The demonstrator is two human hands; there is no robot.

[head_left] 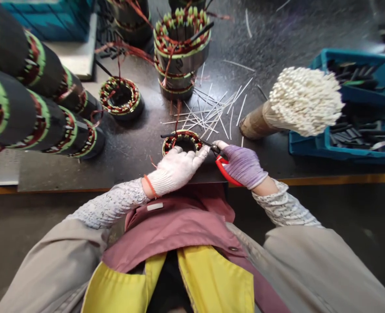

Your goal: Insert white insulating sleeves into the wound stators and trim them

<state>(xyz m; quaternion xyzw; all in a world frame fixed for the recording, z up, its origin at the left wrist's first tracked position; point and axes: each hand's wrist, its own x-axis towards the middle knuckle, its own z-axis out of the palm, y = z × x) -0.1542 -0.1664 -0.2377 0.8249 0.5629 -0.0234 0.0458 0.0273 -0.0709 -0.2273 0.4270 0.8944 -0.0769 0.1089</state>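
Observation:
A small motor stator (182,140) with copper windings lies on the dark table near its front edge. My left hand (175,168), in a white knit glove, rests on the stator's near rim with fingers curled on it. My right hand (242,164), in a purple glove, grips red-handled scissors (223,167) whose blades point at the stator's right side. A thin dark rod or sleeve (171,135) crosses the top of the stator.
Loose white strips (212,111) lie scattered behind the stator. A bundle of white tubes (301,102) lies to the right, beside blue bins (358,108) of dark parts. Stacked stators (181,48) stand behind, one lone stator (120,96) left of them, and rows of stators (32,95) lie at far left.

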